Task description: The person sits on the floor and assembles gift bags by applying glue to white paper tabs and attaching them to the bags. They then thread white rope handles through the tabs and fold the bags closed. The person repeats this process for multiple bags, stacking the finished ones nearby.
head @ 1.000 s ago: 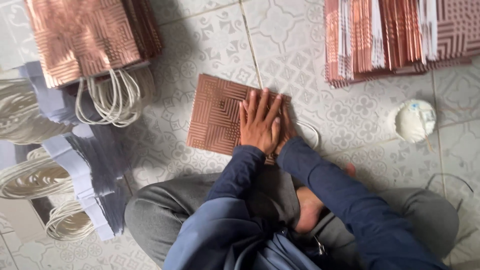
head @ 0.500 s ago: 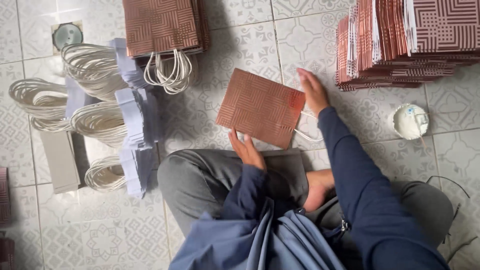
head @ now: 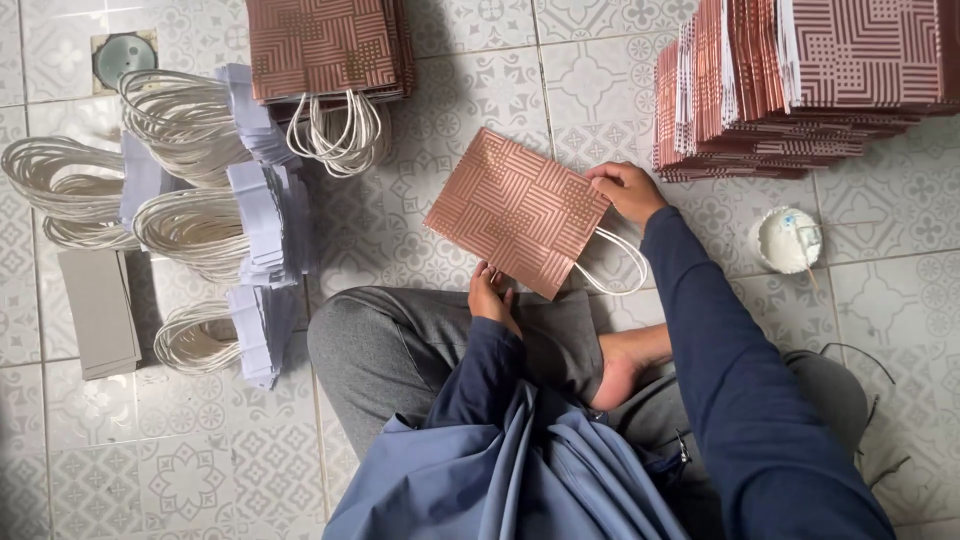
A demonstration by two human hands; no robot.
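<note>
A flat copper-patterned paper bag (head: 515, 210) with a white cord handle (head: 618, 262) is lifted off the tiled floor in front of my knees. My right hand (head: 625, 190) grips its upper right edge. My left hand (head: 490, 296) holds the lower edge near my grey trouser leg. The bag is tilted, its handle hanging toward my right arm.
A stack of finished bags with handles (head: 325, 50) lies ahead. A tall pile of flat bags (head: 800, 90) is at the upper right. Bundles of white cord handles with paper strips (head: 190, 210) and grey cards (head: 98, 312) lie left. A small white glue pot (head: 788, 240) stands right.
Both hands pressed the bag flat on the floor a second ago. They have since lifted it by its edges, and the view has swung left, showing the cord bundles.
</note>
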